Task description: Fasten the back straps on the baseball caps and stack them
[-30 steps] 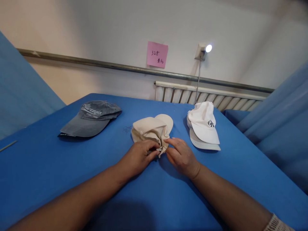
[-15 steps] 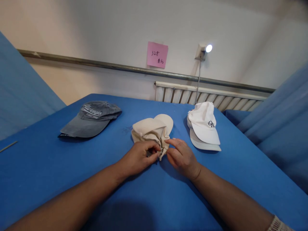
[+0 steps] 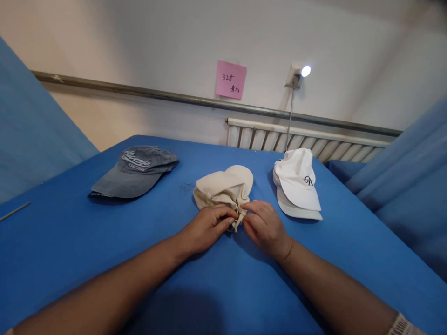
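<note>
A beige baseball cap point(image 3: 220, 184) lies in the middle of the blue surface, its brim pointing away from me and its back edge toward me. At that back edge, near the strap, my left hand point(image 3: 209, 227) pinches the cap between thumb and fingers. My right hand point(image 3: 267, 228) is closed on the gathered fabric at the cap's right rear side. The fingertips of both hands nearly meet, and they hide the strap's fastening.
A dark grey cap with white lettering point(image 3: 136, 172) lies to the left. Stacked white caps point(image 3: 296, 181) sit to the right. Behind the blue-covered table point(image 3: 104, 260) are a metal rail point(image 3: 167, 97) and a radiator point(image 3: 265, 137). Blue curtains point(image 3: 38, 107) hang at both sides.
My left thumb and fingers have drawn closer together at the cap's back edge. My right hand stays almost in place. The whole view has shifted slightly.
</note>
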`<state>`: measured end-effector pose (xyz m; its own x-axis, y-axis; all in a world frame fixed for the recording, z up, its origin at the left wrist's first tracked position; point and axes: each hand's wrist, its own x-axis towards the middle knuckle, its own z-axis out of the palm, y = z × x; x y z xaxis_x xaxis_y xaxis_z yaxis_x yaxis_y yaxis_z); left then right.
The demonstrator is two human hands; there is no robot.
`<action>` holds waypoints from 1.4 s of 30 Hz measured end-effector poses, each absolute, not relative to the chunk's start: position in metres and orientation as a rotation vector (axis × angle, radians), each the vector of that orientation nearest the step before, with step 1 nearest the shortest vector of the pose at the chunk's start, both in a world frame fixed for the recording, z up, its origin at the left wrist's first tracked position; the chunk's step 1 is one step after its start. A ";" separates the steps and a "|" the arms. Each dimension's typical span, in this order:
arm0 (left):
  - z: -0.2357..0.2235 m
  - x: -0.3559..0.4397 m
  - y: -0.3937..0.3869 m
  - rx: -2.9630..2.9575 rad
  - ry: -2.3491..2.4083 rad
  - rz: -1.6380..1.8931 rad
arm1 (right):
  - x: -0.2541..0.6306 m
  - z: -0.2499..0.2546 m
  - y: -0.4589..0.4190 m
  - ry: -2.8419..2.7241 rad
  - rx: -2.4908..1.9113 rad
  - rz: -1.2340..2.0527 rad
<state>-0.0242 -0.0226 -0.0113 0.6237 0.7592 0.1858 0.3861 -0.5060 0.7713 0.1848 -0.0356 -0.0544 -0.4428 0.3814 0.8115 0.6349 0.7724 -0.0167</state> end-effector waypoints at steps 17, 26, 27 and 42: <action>-0.022 -0.021 -0.024 2.162 1.003 0.738 | 0.185 -0.054 -0.035 -2.098 -1.001 -0.150; -0.020 -0.019 -0.021 2.092 1.020 0.596 | 0.182 -0.053 -0.034 -2.090 -1.142 0.053; -0.020 -0.018 -0.022 2.103 1.003 0.597 | 0.182 -0.054 -0.033 -2.082 -1.143 0.063; -0.028 -0.016 -0.024 2.298 0.953 0.719 | 0.183 -0.054 -0.033 -2.103 -1.073 0.108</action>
